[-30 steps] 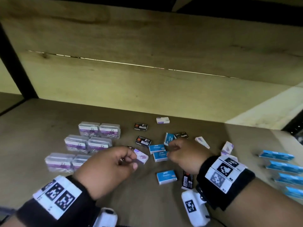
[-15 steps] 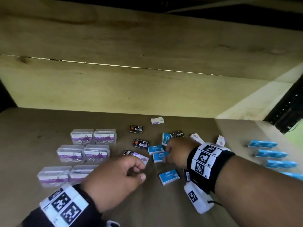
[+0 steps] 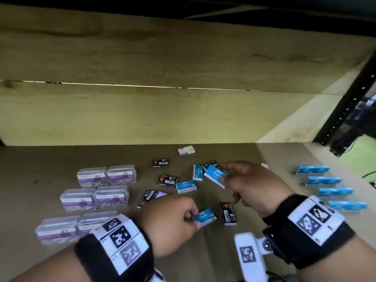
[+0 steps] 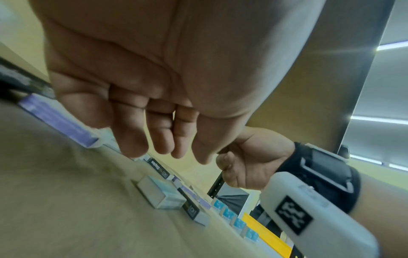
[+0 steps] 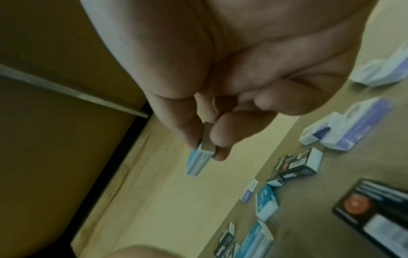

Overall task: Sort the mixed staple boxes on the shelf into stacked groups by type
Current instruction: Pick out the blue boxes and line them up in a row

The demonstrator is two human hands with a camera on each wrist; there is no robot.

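**Both hands on blue staple boxes**

The small blue cardboard staple box (image 3: pixel 215 175) is lifted off the wooden shelf (image 3: pixel 50 159), pinched between thumb and fingertips of the right hand (image 3: pixel 252 186). Its long axis is tilted, running from upper left down to lower right. The left hand (image 3: pixel 168 222) has its fingers curled onto another blue staple box (image 3: pixel 204 217) lying flat nearer the front edge. Black staple boxes (image 3: pixel 166 180) lie scattered around, clear paper clip boxes (image 3: pixel 105 177) off left.
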